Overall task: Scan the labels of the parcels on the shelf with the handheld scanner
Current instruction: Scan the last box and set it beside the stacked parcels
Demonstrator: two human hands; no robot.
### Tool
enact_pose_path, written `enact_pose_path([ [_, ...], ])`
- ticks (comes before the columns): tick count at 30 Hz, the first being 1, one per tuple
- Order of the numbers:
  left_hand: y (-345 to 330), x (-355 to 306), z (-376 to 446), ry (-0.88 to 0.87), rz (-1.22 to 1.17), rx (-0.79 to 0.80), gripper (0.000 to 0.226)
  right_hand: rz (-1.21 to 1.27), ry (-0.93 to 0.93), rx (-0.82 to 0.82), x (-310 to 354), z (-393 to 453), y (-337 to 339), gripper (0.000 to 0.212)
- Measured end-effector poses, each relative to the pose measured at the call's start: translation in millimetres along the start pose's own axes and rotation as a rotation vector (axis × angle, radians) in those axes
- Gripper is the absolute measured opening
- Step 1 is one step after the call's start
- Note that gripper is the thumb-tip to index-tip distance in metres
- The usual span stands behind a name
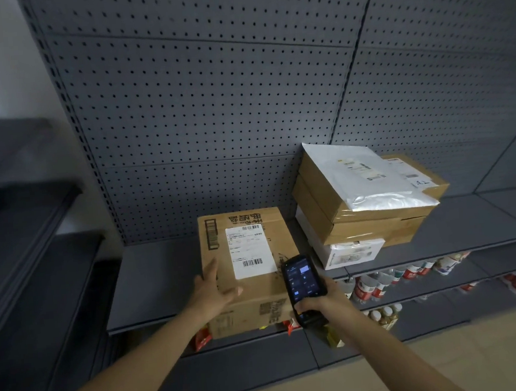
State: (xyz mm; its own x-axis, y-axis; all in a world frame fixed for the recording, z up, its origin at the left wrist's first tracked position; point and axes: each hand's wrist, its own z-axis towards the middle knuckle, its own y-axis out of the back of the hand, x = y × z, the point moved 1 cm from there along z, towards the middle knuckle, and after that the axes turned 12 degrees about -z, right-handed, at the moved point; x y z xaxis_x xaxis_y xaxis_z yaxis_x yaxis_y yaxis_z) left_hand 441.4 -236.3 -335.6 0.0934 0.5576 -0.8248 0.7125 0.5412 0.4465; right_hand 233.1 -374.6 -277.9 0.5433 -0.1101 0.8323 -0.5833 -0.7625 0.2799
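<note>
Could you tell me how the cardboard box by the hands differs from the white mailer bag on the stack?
The cardboard box is brown, rigid and stands alone on the shelf; the white mailer bag is soft, flat and lies on top of stacked parcels. The box is under the left hand, with the scanner in the right hand beside it; the bag is untouched. Both show a printed label facing up.

Head view, downward and close over the shelf (152, 284).
</note>
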Motion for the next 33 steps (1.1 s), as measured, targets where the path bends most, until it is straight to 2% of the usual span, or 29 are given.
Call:
enact_pose_path([
  [4,13.4,-5.1,15.9,-0.041,0.021,0.089,0.106,-0.052,0.011,-0.006,8.3,18.0,1.5,0.066],
  [6,17.5,-3.6,23.0,-0.050,0.039,0.172,0.118,-0.067,0.017,0.007,10.6,29.0,5.5,0.068],
  [9,16.4,-1.7,37.4,-0.073,0.083,0.260,0.139,-0.068,0.041,0.054,12.8,49.6,18.2,0.056],
  [11,10.1,-5.0,53.7,-0.072,0.077,0.259,0.146,-0.069,0.046,0.069,15.0,67.8,30.7,0.054],
  [14,-6.7,-22.3,77.0,-0.058,0.062,0.237,0.152,-0.107,0.040,0.089,18.0,93.0,48.9,0.078],
  [16,-20.5,-37.4,93.1,-0.068,0.044,0.220,0.152,-0.127,0.045,0.095,23.7,105.9,62.0,0.085],
  [21,-47.7,-60.0,125.0,-0.082,0.046,0.120,0.132,-0.149,0.038,0.084,33.7,132.2,80.5,0.088],
  [28,-48.9,-68.3,145.4,-0.049,0.084,0.094,0.142,-0.187,0.031,0.056,50.3,150.4,78.9,0.085],
  [31,-49.6,-68.0,148.5,-0.046,0.097,0.094,0.146,-0.192,0.027,0.065,54.6,153.9,79.7,0.074],
  [33,-49.1,-66.8,149.9,-0.045,0.099,0.092,0.146,-0.191,0.021,0.065,56.0,154.2,79.9,0.079],
])
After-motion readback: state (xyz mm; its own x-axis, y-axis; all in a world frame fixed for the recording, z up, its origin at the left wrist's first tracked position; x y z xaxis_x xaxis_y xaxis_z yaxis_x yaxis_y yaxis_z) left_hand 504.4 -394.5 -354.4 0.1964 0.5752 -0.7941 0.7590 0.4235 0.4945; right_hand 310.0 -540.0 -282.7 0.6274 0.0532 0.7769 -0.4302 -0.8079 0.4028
